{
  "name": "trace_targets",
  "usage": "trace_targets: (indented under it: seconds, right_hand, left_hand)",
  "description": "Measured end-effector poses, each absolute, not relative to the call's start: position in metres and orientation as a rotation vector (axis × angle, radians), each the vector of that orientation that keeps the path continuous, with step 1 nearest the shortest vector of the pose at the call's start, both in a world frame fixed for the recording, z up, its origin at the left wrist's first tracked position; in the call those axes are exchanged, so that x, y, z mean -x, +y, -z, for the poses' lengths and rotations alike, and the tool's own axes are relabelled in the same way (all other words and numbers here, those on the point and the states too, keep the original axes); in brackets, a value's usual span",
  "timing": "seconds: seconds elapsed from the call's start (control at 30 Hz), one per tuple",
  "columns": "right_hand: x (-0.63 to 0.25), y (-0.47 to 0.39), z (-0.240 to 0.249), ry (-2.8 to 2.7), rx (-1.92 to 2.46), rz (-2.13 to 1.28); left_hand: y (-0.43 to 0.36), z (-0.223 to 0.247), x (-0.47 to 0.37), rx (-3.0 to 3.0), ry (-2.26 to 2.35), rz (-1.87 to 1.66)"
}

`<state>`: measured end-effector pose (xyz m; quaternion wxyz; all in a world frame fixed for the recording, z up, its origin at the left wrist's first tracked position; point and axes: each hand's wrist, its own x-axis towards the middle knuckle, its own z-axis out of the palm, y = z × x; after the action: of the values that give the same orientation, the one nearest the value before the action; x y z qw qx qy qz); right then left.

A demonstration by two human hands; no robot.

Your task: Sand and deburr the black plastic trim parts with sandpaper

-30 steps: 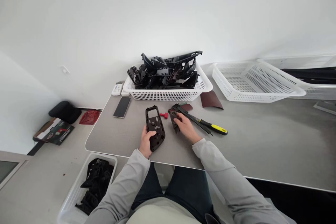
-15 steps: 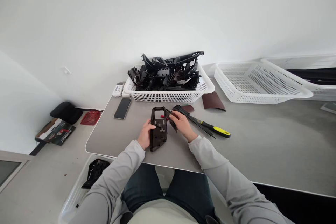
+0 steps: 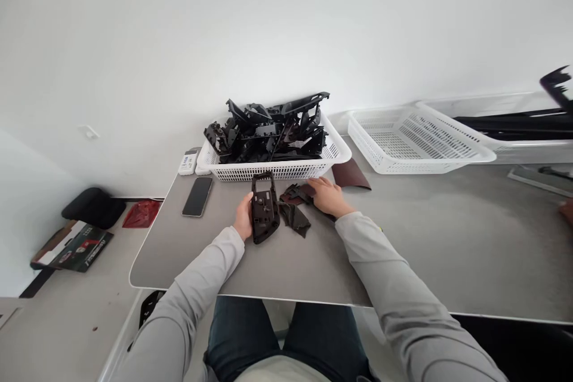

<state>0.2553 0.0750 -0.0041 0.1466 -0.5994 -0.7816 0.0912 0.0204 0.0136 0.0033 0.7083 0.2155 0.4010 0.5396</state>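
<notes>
My left hand (image 3: 244, 218) is closed around the left edge of a black molded plastic part (image 3: 264, 218), held upright above the table with its ribbed inner side and rectangular opening facing me. My right hand (image 3: 330, 197) lies over a black caliper (image 3: 298, 192), fingers curled over its bar; its jaws show to the left of the fingers. Between the part and that hand, a crumpled dark sheet (image 3: 295, 219) rests on the table. Just beyond my right sleeve, only a bit of a yellow handle (image 3: 381, 228) shows.
A white basket (image 3: 277, 172) heaped with black plastic parts stands against the wall. Further right are another white basket (image 3: 421, 166) and one with long black pieces (image 3: 514, 125). A phone (image 3: 197, 197) and brown sandpaper (image 3: 351, 174) lie nearby. Another person's hand (image 3: 566, 210) shows at the right edge.
My right hand has let go of the dark sheet, which lies on the table, and has moved right onto the caliper. My left hand still holds the plastic part. The view has shifted.
</notes>
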Motion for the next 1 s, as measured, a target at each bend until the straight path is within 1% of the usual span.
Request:
trace_targets:
  seconds: [0.1, 0.3, 0.6, 0.67, 0.73, 0.87, 1.0]
  right_hand:
    - [-0.263, 0.093, 0.008, -2.339, 1.706, -0.337]
    - [-0.270, 0.104, 0.006, -2.368, 1.715, -0.346]
    - [-0.272, 0.083, -0.018, -2.274, 1.665, -0.128]
    - [-0.271, 0.075, -0.022, -2.237, 1.615, -0.137]
    - [-0.269, 0.066, -0.025, -2.150, 1.551, -0.262]
    - [-0.251, 0.042, -0.027, -1.853, 1.337, -0.788]
    - [-0.220, 0.027, -0.017, -1.572, 1.130, -1.157]
  left_hand:
    - [0.014, 0.005, -0.020, -0.478, 0.893, -1.193]
    - [0.013, 0.006, -0.015, -0.437, 0.912, -1.209]
    - [0.014, 0.007, -0.016, -0.470, 0.941, -1.228]
    - [0.013, 0.006, -0.016, -0.469, 0.929, -1.225]
    - [0.012, 0.004, -0.016, -0.468, 0.926, -1.215]
    - [0.008, 0.001, -0.019, -0.505, 0.953, -1.212]
    - [0.004, 0.002, -0.021, -0.524, 0.961, -1.175]
